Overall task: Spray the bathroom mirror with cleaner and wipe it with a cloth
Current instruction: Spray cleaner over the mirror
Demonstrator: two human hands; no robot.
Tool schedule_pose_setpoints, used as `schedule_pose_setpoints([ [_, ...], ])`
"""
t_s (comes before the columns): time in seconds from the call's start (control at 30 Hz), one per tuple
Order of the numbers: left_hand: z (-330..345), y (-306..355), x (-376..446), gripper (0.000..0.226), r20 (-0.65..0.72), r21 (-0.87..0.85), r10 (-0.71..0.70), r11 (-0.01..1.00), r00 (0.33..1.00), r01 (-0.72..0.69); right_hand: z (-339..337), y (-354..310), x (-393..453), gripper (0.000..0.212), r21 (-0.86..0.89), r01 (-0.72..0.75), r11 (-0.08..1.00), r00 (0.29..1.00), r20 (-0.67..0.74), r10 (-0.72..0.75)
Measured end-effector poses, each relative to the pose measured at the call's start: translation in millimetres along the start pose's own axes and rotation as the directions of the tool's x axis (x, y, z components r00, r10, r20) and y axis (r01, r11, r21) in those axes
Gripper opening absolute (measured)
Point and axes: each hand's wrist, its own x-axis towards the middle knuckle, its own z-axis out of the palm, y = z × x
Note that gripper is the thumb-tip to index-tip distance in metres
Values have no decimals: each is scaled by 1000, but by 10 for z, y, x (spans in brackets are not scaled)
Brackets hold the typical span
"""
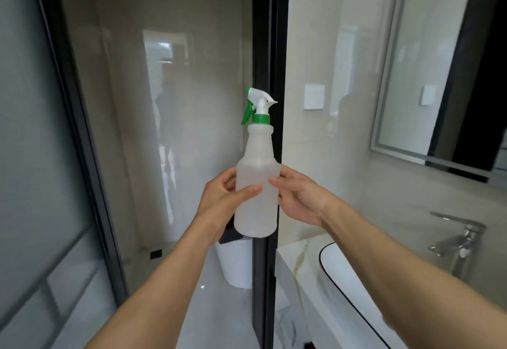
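Presently: spray bottle (256, 184) held upright, body pinched by left hand (222, 197) and right hand (297, 197) fingers | trigger untouched; nozzle turned from mirror (428, 74) | risk: misdirected spray; no cloth seen.

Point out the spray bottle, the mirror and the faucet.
spray bottle (256, 195), head view, on its translucent body.
mirror (422, 74), head view, on its glass.
faucet (463, 239), head view, on its metal body.

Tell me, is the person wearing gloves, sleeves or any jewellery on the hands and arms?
No. The left hand and right hand are bare, without gloves, and no rings show. Both forearms are uncovered to the picture's lower edge: no sleeves, watch or bracelet in view.
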Motion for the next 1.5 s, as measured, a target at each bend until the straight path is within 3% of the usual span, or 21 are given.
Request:
schedule_pose_setpoints([
  [0.13,133,580,208,38,15,-2,27,1000,1000,-27,235,-705,90,65,-63,22,998,999,-34,-24],
  [0.23,287,829,382,39,-14,3,77,997,997,-77,383,-1127,186,49,-347,29,937,984,-156,-88],
  [0.37,531,968,682,45,-25,27,162,987,987,-161,463,-1562,399,43,-635,-6,772,886,-361,-291],
  [0.5,742,908,1021,60,-14,50,242,969,970,-241,298,-1720,585,42,-745,19,666,785,-402,-472],
  [0.7,1009,771,1624,56,162,88,307,942,938,-323,-183,-1840,645,28,-783,32,621,659,-450,-602],
  [0.9,1759,793,2048,53,474,135,255,925,843,-356,-828,-2114,247,15,-802,-22,596,447,-541,-712],
  [1.03,2232,754,2328,43,660,2,248,943,709,-332,-1165,-2277,-157,15,-829,-121,546,375,-547,-748],
  [1.17,2714,906,2680,25,531,-172,339,941,777,-293,-1325,-2495,-528,9,-831,-174,529,347,-554,-757],
  [1.27,3079,1188,2881,23,484,-312,432,898,761,-311,-1384,-2621,-714,16,-834,-251,491,323,-551,-770],
  [1.4,3651,1472,2979,26,535,-494,508,836,675,-238,-1339,-2745,-940,30,-809,-346,475,288,-574,-767],
  [1.5,3984,1583,2945,25,578,-636,575,762,579,-122,-1288,-2829,-1102,24,-797,-394,457,226,-566,-793],
])
